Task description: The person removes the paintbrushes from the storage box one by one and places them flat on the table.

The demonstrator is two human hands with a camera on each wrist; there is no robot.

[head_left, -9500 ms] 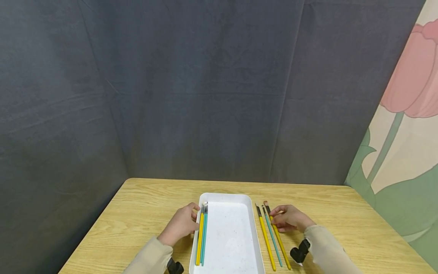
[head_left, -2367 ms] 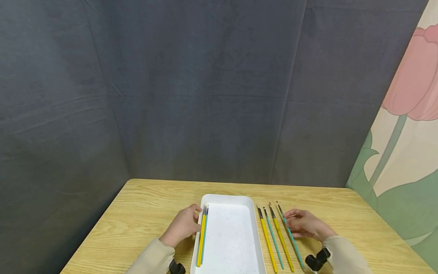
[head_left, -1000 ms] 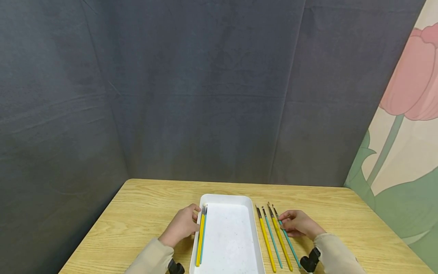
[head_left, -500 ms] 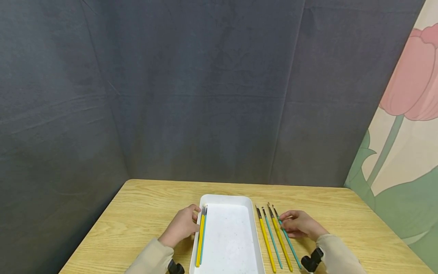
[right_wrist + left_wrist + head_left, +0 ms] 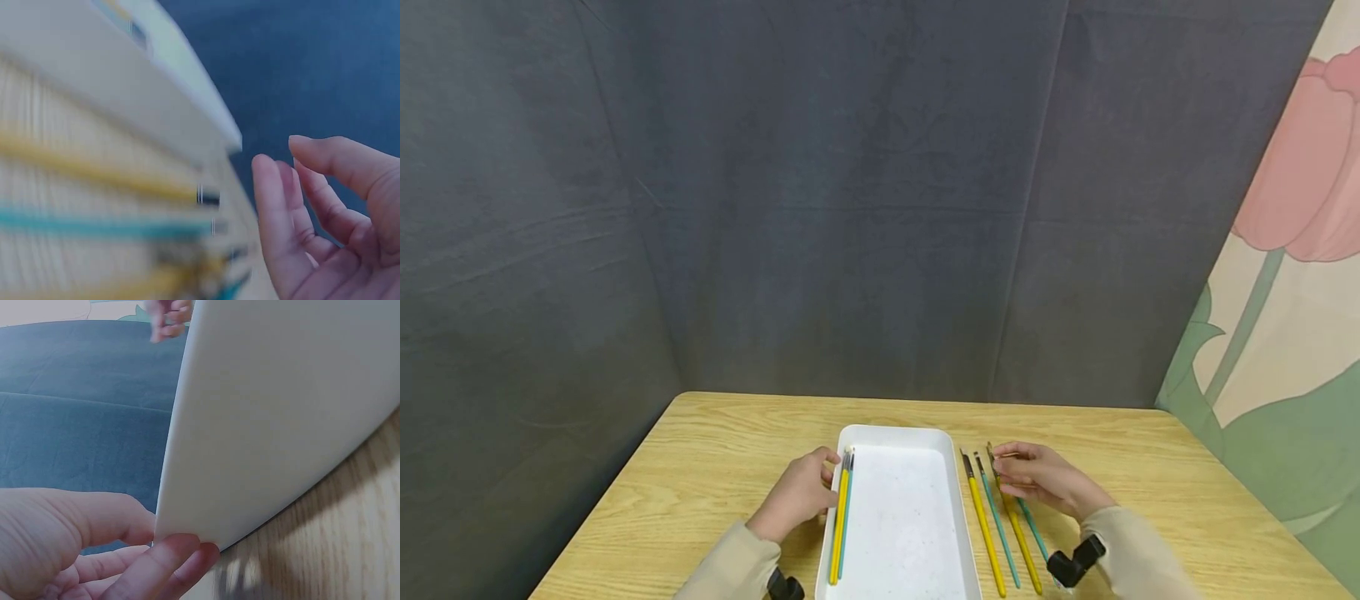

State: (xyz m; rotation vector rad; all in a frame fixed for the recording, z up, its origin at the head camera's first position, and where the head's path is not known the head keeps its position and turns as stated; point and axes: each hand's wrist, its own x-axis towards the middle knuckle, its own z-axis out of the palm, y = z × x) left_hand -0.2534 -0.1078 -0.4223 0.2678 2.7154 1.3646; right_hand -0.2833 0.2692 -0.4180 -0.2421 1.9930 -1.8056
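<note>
My left hand (image 5: 801, 492) pinches the left rim of a white tray (image 5: 953, 517). In the left wrist view, its thumb is at the rim and its fingertips press the outer wall. Yellow paintbrushes (image 5: 838, 533) and a turquoise paintbrush (image 5: 846, 533) lie inside the tray along that wall. My right hand (image 5: 1048, 479) hovers over the brushes on the table, fingers spread, with nothing between thumb and fingertips. Below it lies a turquoise paintbrush (image 5: 1033, 527), partly covered by the hand. Beside that are a yellow paintbrush (image 5: 1019, 533), another turquoise paintbrush (image 5: 997, 521) and another yellow paintbrush (image 5: 982, 525).
The wooden table (image 5: 737, 433) reaches back to a dark grey curtain (image 5: 850, 250). At the right stands a panel with a painted tulip (image 5: 1292, 183). A black wrist camera (image 5: 1075, 562) sits by the right sleeve, close to the brush handles.
A turquoise paintbrush has gone from the tray to the right end of the row on the table. My right hand has let go of it, lifted and shifted left. My left hand stays put.
</note>
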